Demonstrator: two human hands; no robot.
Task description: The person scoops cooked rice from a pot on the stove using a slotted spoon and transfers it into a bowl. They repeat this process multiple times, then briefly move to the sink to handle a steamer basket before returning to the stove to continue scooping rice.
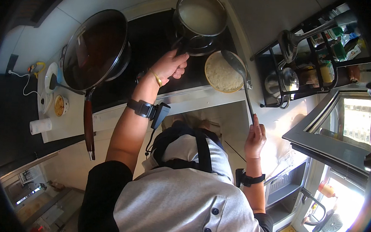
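Observation:
My left hand (170, 66) is closed around the dark handle of a saucepan (184, 30) on the far burner of the black cooktop (148, 35). Cloudy, whitish liquid (201, 14) fills much of that pan. In my right hand (255, 140) is the long handle of a dark ladle (234, 62). The ladle's head lies over the far right part of a bowl (208, 79) holding white, grainy food (224, 74) that looks like rice; I cannot tell whether it touches the food. This bowl stands near the cooktop's front right corner.
At left sits a large, dark pan (126, 46), its wooden handle (88, 123) jutting past the counter edge. Beside it are a black spatula (53, 82), a small cup (66, 105) and a paper roll (40, 126). A black rack (270, 79) stands right, near an open window (316, 138).

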